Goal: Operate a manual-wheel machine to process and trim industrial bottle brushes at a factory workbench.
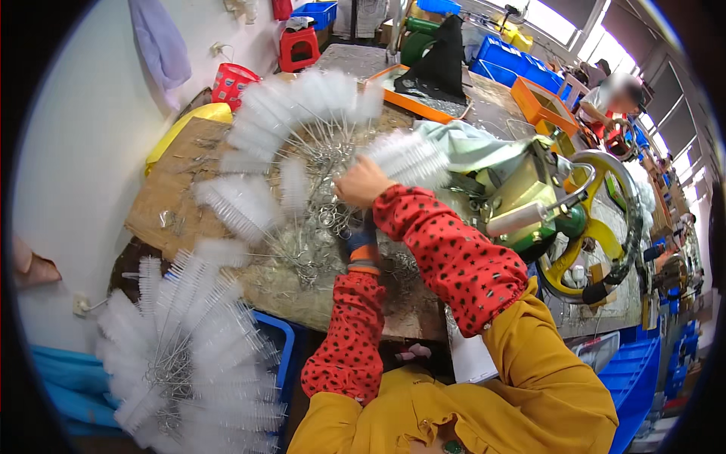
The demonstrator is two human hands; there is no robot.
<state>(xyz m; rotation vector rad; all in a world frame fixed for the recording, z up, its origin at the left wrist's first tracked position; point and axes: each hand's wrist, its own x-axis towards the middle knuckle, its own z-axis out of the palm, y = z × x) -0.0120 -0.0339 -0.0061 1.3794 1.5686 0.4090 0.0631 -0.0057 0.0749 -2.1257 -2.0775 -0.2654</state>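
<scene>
Now the right hand (363, 181) closes its grip on a white bottle brush (408, 157) above the wire-handle pile (318, 227), left hand's (361, 244) grip hidden just below — best keep handles aligned, bristles fanned outward.

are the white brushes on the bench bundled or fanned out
Fanned out: the white brushes spread in an arc, wire handles meeting near the right hand.

brushes (249, 204): white bristles, shiny wire stems | worktop (174, 197): rough, maybe worn board | sleeves (454, 257): matt cloth
</scene>
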